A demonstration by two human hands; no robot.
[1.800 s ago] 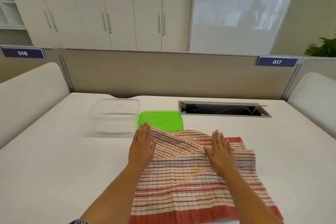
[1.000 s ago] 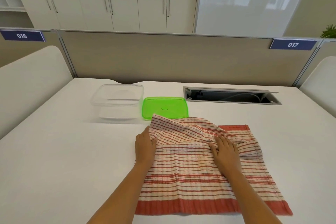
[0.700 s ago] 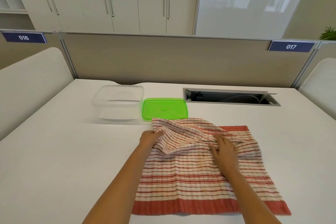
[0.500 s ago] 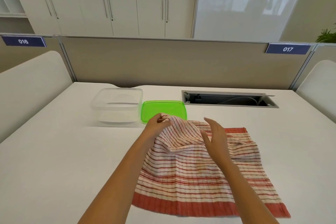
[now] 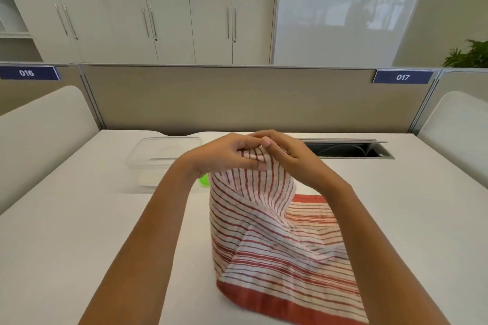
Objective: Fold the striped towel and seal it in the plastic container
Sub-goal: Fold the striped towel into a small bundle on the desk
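Note:
The red-and-white striped towel (image 5: 266, 232) is lifted by one corner into a tent shape, while its near and right parts still lie on the white table (image 5: 79, 232). My left hand (image 5: 224, 155) and my right hand (image 5: 287, 155) meet above the table, both pinching the raised towel corner. The clear plastic container (image 5: 161, 155) stands open at the back left. Its green lid (image 5: 203, 181) shows only as a small sliver behind my left wrist and the towel.
A recessed cable tray (image 5: 348, 149) opens in the table at the back right. A beige partition (image 5: 237, 97) closes the far edge, with rounded white dividers (image 5: 39, 126) on both sides.
My left hand has picked up the towel's far left corner and raised it high. My right hand left the flat cloth and joined it at the corner. The towel now hangs in a peak.

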